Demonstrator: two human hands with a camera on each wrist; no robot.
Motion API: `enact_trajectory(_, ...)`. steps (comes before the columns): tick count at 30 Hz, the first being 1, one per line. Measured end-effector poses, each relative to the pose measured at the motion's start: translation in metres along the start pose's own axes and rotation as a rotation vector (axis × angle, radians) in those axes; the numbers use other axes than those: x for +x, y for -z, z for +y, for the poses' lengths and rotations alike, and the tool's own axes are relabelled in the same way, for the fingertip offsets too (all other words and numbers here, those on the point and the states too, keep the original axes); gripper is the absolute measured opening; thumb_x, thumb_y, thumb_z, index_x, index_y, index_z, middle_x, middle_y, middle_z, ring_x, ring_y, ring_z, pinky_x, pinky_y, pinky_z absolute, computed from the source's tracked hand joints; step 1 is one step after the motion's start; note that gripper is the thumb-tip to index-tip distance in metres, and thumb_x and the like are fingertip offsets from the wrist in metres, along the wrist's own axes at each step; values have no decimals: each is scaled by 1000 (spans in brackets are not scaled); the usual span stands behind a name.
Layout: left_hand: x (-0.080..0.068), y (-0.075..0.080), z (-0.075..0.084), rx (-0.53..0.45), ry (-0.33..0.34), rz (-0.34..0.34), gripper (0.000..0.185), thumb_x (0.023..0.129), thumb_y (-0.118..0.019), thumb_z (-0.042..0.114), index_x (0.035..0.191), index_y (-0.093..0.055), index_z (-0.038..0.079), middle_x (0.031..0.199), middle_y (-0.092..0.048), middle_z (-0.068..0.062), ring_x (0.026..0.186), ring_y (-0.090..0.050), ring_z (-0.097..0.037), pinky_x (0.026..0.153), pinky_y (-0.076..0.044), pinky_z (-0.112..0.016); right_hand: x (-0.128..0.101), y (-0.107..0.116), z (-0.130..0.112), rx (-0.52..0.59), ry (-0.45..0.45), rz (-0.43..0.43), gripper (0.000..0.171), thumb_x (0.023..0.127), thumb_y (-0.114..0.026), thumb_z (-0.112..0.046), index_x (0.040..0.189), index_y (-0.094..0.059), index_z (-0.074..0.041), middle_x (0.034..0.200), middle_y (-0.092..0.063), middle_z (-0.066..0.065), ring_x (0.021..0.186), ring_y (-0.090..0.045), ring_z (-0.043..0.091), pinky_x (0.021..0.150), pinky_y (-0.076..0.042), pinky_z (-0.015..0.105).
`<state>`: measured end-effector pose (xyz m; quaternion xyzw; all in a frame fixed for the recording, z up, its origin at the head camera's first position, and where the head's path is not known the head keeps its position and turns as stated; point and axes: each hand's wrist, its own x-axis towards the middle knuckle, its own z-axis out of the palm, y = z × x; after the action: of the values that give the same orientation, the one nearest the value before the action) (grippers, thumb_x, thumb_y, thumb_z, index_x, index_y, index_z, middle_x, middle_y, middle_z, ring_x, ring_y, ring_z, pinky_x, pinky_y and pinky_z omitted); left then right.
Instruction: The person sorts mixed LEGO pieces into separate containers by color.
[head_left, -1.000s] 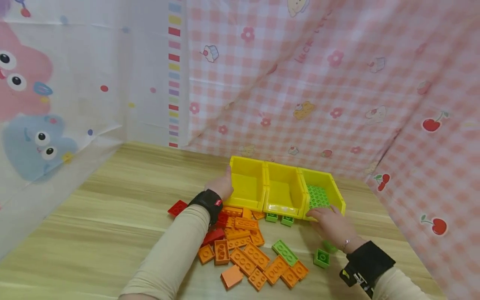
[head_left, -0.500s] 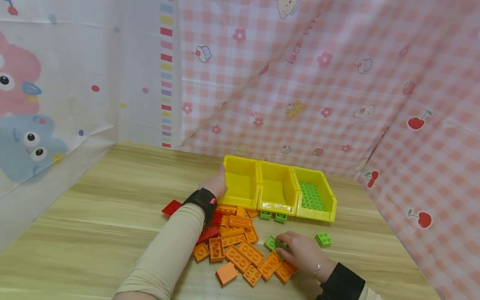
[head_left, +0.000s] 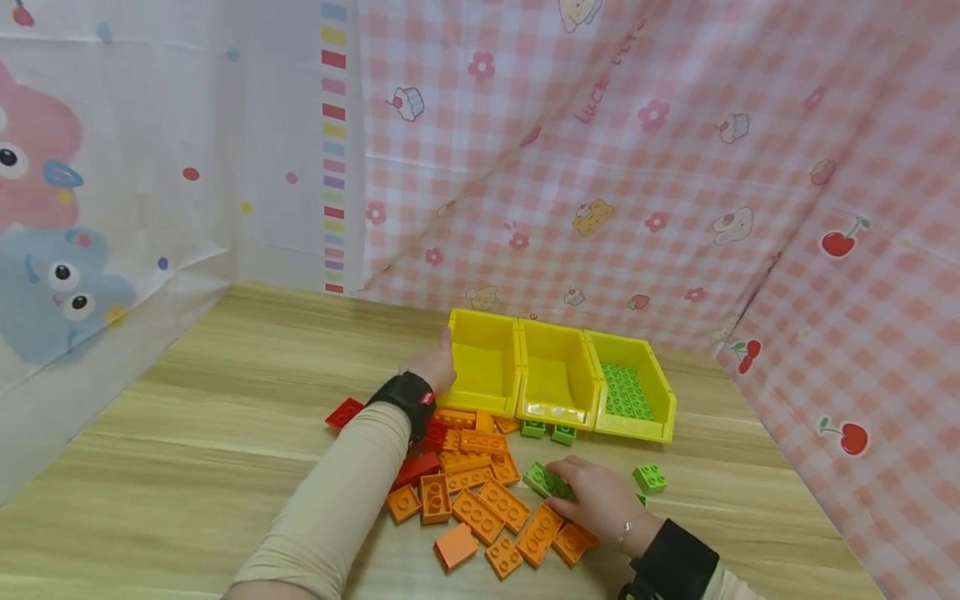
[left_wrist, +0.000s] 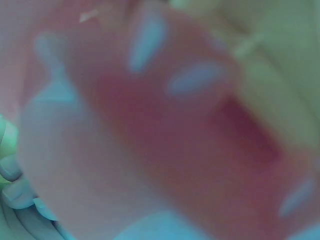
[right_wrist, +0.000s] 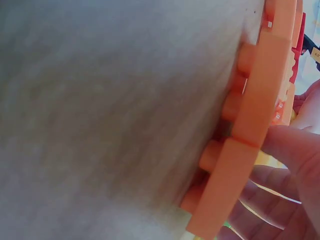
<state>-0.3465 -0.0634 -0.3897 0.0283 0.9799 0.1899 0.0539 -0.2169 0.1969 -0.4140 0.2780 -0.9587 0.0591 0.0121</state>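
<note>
The head view shows the left hand (head_left: 431, 367) gripping the leftmost yellow bin (head_left: 483, 363) and the right hand (head_left: 596, 500) curled over a green brick (head_left: 544, 481); the right wrist view shows only orange bricks (right_wrist: 250, 130).

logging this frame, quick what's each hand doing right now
Left hand: rests against the outer side of the left yellow plastic bin; grip hidden.
Right hand: fingers curled on the long green plastic brick; lift not shown.
</note>
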Motion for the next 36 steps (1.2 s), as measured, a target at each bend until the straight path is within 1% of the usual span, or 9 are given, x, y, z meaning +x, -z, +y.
enact_trajectory(4, 3, 0, -1, 4, 4, -2, 77, 96, -48, 24, 150, 5, 9, 66, -55, -7, 61, -54, -23, 65, -45, -39, 0, 2, 2, -13, 0, 32, 39, 80, -73, -26, 113, -64, -7, 103, -64, 4, 86, -62, 16, 71, -50, 33)
enact_trajectory(9, 5, 0, -3, 8, -1, 5, 78, 95, -49, 23, 150, 5, 9, 64, -54, -7, 59, -53, -22, 61, -43, -38, -3, 16, 13, 30, -58, 119, 38, 80, -73, -18, 114, -62, -4, 107, -63, 9, 91, -62, 21, 74, -50, 37)
enact_trajectory(12, 3, 2, -3, -3, 5, 1, 78, 95, -49, 23, 150, 5, 9, 63, -53, -6, 57, -51, -22, 60, -42, -36, -4, 28, 28, 40, -94, 164, 37, 80, -72, -14, 114, -62, -2, 108, -63, 12, 93, -61, 24, 76, -49, 39)
enact_trajectory(16, -3, 7, -2, -7, 5, -3, 76, 96, -47, 22, 150, 5, 9, 62, -50, -5, 55, -48, -21, 57, -40, -34, -7, 38, 57, 19, -117, 210, 36, 80, -72, -8, 113, -61, 3, 107, -62, 16, 96, -60, 29, 79, -49, 43)
enact_trajectory(18, -3, 7, -2, 1, 0, 1, 76, 96, -47, 21, 150, 5, 9, 62, -49, -5, 55, -48, -20, 56, -40, -34, -10, 42, 72, 17, -129, 226, 36, 79, -71, -4, 113, -60, 6, 107, -61, 20, 97, -59, 33, 80, -48, 46)
enact_trajectory(21, -3, 6, -3, 1, -5, 5, 76, 96, -47, 21, 150, 4, 9, 62, -49, -6, 55, -48, -20, 55, -39, -33, -12, 44, 88, 1, -161, 239, 36, 79, -70, 1, 113, -58, 8, 107, -60, 24, 98, -58, 38, 81, -46, 49)
enact_trajectory(25, -3, 4, -3, -6, -7, 2, 76, 96, -48, 20, 150, 4, 9, 63, -50, -6, 54, -47, -20, 53, -37, -32, -10, 45, 101, -20, -202, 240, 37, 79, -68, 3, 114, -57, 9, 109, -58, 27, 100, -56, 41, 84, -44, 52)
enact_trajectory(30, -2, 2, -3, 9, -14, 9, 75, 95, -48, 20, 150, 2, 8, 62, -51, -6, 56, -49, -21, 56, -40, -34, 2, 43, 109, -53, -203, 244, 35, 81, -66, 3, 114, -57, 8, 108, -59, 25, 99, -57, 40, 84, -44, 52)
enact_trajectory(36, -2, 1, -2, 1, -31, 42, 75, 94, -50, 20, 150, -3, 7, 59, -51, -5, 55, -52, -22, 54, -41, -36, 19, 43, 112, -76, -204, 212, 35, 82, -61, 5, 117, -56, 8, 113, -58, 26, 105, -54, 41, 89, -41, 52)
